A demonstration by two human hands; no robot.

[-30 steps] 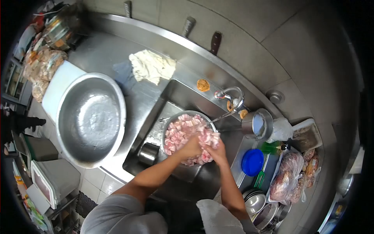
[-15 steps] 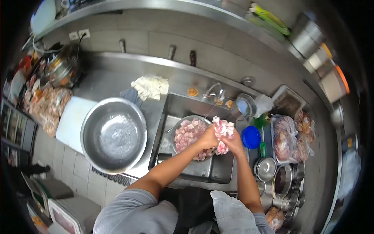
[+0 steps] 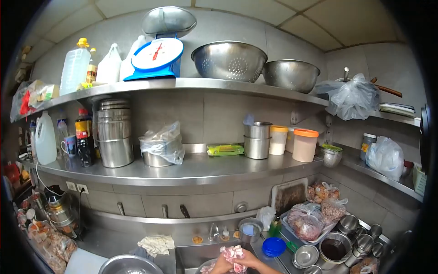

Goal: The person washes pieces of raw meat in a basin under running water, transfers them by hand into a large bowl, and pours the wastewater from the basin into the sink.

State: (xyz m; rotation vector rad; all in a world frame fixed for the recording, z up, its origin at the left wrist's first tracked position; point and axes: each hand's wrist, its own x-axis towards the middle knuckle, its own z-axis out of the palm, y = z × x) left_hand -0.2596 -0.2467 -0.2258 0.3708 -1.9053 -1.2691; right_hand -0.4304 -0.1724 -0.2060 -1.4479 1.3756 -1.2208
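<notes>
Low in the head view, my left hand (image 3: 222, 265) and my right hand (image 3: 248, 260) are closed together around a clump of raw meat chunks (image 3: 232, 252). The meat is pale pink with white fat and bulges out above and below my fingers. Both hands are over the steel sink (image 3: 186, 255). Just left of them, part of a metal bowl with more raw meat (image 3: 207, 266) shows; the frame's bottom edge cuts off the rest. A faucet (image 3: 213, 233) stands behind the sink.
A large steel basin (image 3: 130, 265) and a crumpled cloth (image 3: 156, 245) are left of the sink. On the right are a blue lid (image 3: 274, 247), steel bowls (image 3: 305, 256) and bagged meat (image 3: 305, 222). Shelves above hold a scale (image 3: 157, 55), colanders (image 3: 230, 59) and steel pots (image 3: 114, 132).
The head view has tilted up, so the shelves now show and the sink sits at the bottom edge. Both hands still grip the raw meat.
</notes>
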